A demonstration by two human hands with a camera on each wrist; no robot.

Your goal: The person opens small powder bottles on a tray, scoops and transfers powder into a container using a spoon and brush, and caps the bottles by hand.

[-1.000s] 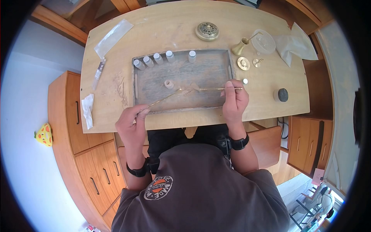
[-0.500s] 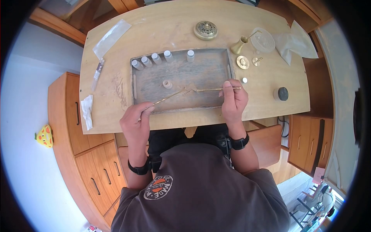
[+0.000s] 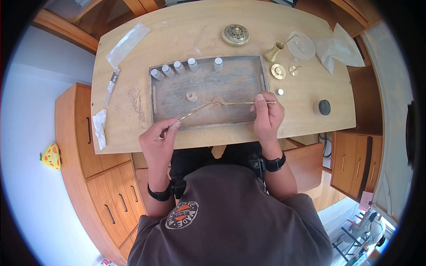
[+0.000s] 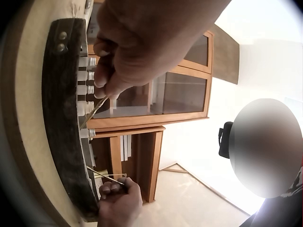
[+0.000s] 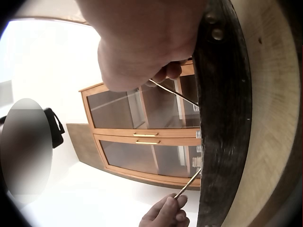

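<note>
The tan powder (image 3: 217,101) lies in a small patch on the floor of the wooden tray (image 3: 186,127), right of its middle, where the ends of two slim brass tools meet or nearly meet; contact between them is too fine to tell. The left hand (image 3: 156,138) pinches the left tool (image 3: 196,110) between thumb and fingers closed down on the shaft, slanting it to the powder; the right hand (image 3: 268,116) grips the right tool (image 3: 242,103) with the thumb on top, almost level. Gathering the powder seems the step in hand, and it calls for low tips, light pressure and short strokes, one tool serving as a stop for the other. Steady wrists near the tray's rim should help; a quick flick could scatter the grains. The small vial (image 3: 191,96), apparently uncapped, stands just left of the powder, so the left tool should be kept from knocking it. Farther off, the capped vials (image 3: 179,67) line the tray's far side, and a white cap (image 3: 280,92) sits on the desk (image 3: 306,117).
</note>
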